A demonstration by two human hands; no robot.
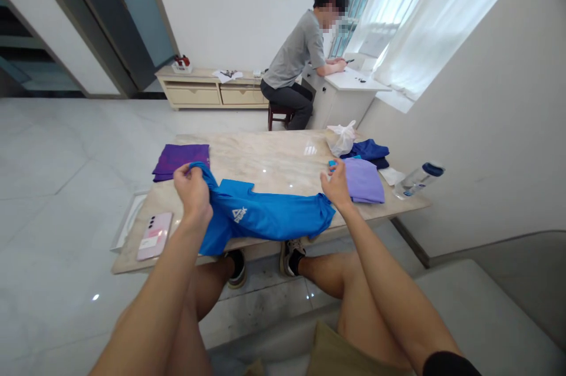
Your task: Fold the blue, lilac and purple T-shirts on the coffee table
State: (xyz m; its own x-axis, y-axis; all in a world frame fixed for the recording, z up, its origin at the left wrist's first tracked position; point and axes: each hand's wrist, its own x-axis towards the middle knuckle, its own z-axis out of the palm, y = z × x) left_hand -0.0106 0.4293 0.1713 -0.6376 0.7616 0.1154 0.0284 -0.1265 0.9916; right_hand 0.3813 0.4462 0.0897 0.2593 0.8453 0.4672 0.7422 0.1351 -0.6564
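Handling, one shirt (278, 214), blue, short white mark (239, 215) uppermost, lying before the person along the near side of the table (274, 155), its lower side reaching the near edge. Left hand (193, 192): closed in a pinch on the shirt, cloth raised and bunched below the fingers. Right hand (336, 187): fingers curled, thumb and forefinger near together, poised just above the shirt's right end; whether it grips any cloth cannot be told. Condition of shirt: left part drawn up, middle fairly smooth, right end gathered in creases. Judged good practice: firm but light pinch at left, so that the raised part is not twisted; right hand best set on the creased end, taking a single clear edge rather than a wad. An even pull between the hands should take out the gathers; a hard one-sided tug would likely drag the whole piece askew. Lower side best drawn inward, since thin, slippery-looking cloth could slide off the edge. Surroundings to be minded: phone (154, 237), flat at left front, near the left forearm and easily brushed; purple cloth (182, 159), folded, just beyond the left hand; lilac cloth (366, 181), folded, beside the right hand, liable to be caught by a sweeping wrist.
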